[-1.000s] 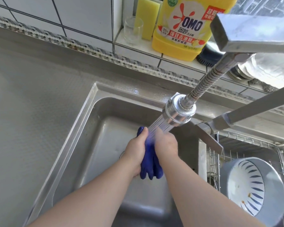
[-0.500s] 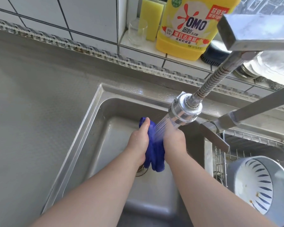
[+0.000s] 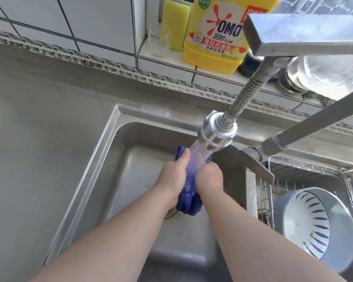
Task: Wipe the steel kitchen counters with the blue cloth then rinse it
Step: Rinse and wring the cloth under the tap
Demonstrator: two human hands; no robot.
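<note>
The blue cloth (image 3: pixel 189 202) is bunched between both my hands over the steel sink (image 3: pixel 118 151). My left hand (image 3: pixel 172 176) grips its left side, with a blue corner sticking out above the thumb. My right hand (image 3: pixel 209 178) presses the cloth from the right. Water sprays from the faucet head (image 3: pixel 216 133) onto the cloth and my fingers. The steel counter (image 3: pixel 39 139) stretches to the left of the sink.
A flexible faucet hose (image 3: pixel 247 92) hangs over the sink. A wire dish rack (image 3: pixel 306 169) on the right holds a white bowl (image 3: pixel 308 222) with blue stripes. On the tiled ledge stand a yellow detergent bottle (image 3: pixel 216 35), a glass (image 3: pixel 159 40) and a yellow sponge (image 3: pixel 176 23).
Both hands kept rubbing the cloth under the spray. The cloth bunched up shorter between them and a corner now pokes out above my left thumb. The view shifted slightly.
</note>
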